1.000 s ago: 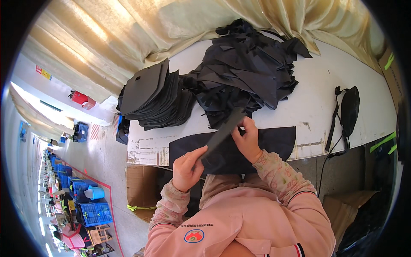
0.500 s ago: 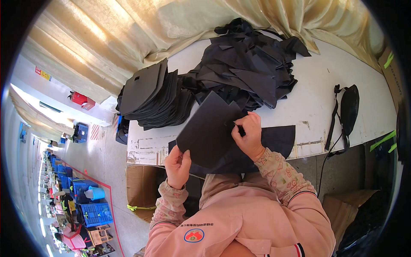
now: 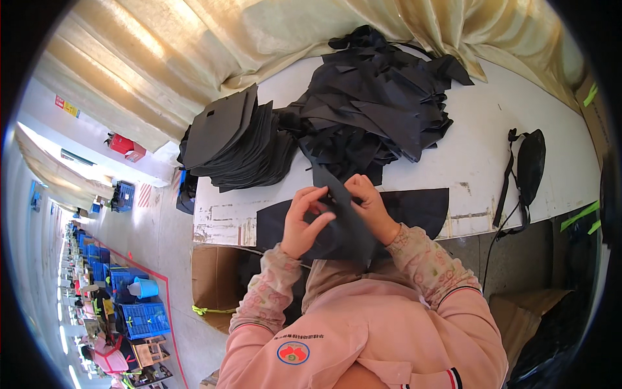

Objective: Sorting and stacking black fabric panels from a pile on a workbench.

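A stiff black panel (image 3: 355, 228) is tilted nearly edge-on in front of me, above the table's near edge. My right hand (image 3: 370, 206) pinches it by its right side, thumb and fingers pressed together. Beside its left face is my left hand (image 3: 304, 222), thumb and fingers apart; whether a fingertip touches the panel is unclear. Beneath both hands a flat black fabric piece (image 3: 418, 209) lies along the table edge. At the left stands a stack of black panels (image 3: 220, 133), the top one with a small slot. A heap of loose black fabric pieces (image 3: 376, 97) spreads behind.
The white table (image 3: 479, 139) has worn edges. On its right lies a black pouch with a strap (image 3: 531, 165). Curtains (image 3: 272, 39) hang along the back. A cardboard box (image 3: 214, 279) sits below at the left, another box (image 3: 518, 318) at the lower right.
The panel has turned from broad face up to nearly edge-on. My left hand has let go of its lower left edge and moved up and right, closer to my right hand.
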Available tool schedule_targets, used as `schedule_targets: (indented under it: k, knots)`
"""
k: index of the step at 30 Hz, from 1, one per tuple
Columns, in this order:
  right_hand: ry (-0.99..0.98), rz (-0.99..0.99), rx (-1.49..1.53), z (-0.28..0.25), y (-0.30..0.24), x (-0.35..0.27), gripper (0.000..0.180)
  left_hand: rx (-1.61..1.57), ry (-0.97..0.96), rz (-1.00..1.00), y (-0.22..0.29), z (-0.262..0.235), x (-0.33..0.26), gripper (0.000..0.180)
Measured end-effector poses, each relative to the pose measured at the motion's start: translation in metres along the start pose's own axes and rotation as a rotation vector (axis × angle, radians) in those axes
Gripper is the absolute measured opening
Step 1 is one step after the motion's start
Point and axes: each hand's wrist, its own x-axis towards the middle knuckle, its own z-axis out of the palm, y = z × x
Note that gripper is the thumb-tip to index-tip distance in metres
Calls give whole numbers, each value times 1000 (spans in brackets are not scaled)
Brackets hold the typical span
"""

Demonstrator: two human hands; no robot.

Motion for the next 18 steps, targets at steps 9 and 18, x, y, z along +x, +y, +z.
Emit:
schedule_targets:
  k: [9,18]
  knots:
    - [-431,766,728,-60,-42,9,50,363,164,186,-1,21,19,16]
    - [-578,484,-174,-124,33,19,39,-166,301,-146,-7,-18,25,8]
